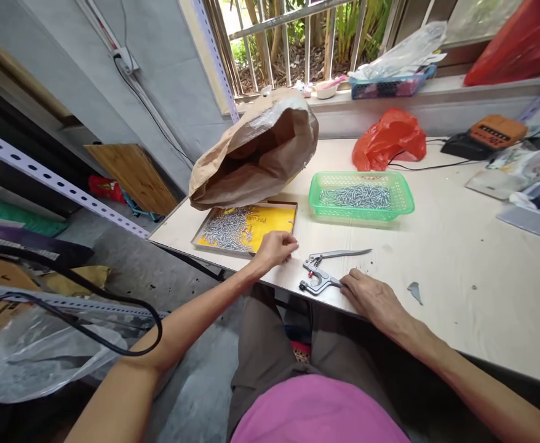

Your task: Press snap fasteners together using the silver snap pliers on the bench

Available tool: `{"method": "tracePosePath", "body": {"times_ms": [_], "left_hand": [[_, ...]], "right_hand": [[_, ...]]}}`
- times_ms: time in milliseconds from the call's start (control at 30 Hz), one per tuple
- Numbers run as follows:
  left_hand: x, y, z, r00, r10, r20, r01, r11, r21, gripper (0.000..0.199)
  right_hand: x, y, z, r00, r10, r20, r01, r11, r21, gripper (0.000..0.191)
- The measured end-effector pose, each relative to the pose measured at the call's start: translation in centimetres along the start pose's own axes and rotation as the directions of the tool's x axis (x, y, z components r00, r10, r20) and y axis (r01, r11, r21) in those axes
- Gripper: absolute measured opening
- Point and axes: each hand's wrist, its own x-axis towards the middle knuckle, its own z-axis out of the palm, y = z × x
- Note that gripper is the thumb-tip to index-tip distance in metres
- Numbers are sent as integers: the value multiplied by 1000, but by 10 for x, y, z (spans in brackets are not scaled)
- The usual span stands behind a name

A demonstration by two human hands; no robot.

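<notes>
My left hand (277,248) hovers at the right front corner of a shallow tray (198,239), its fingers pinched together; whatever they hold is too small to make out. Many small silvery metal pieces (227,229) lie in the tray's left part, over a yellow sheet (270,223). My right hand (372,294) grips the lower handle of snap pliers (321,282), which rest on the table near its front edge. The pliers' jaws face left and their handles stand apart. Behind them, a green plastic basket (315,208) holds more of the small metal pieces.
An open brown paper bag (256,154) leans over the tray's back. A red plastic bag (390,140) and an orange-black battery charger (489,136) with a cable sit farther back. A grey scrap (415,291) lies on the table (454,246) at right. Perforated shelf posts stand left.
</notes>
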Motion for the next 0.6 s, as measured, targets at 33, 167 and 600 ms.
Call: {"method": "tracePosePath", "body": {"times_ms": [33,167,600], "left_hand": [[-10,3,5,996,-44,73,52,993,-102,18],[-38,7,31,960,-171,221,232,927,-293,22],[-29,-5,48,894,-276,354,377,889,-260,26]], "right_hand": [[1,2,-1,1000,-2,-9,2,1000,-22,26],[3,7,-4,999,-12,-30,9,996,-90,27],[6,2,-9,999,41,20,-38,991,-130,26]]}}
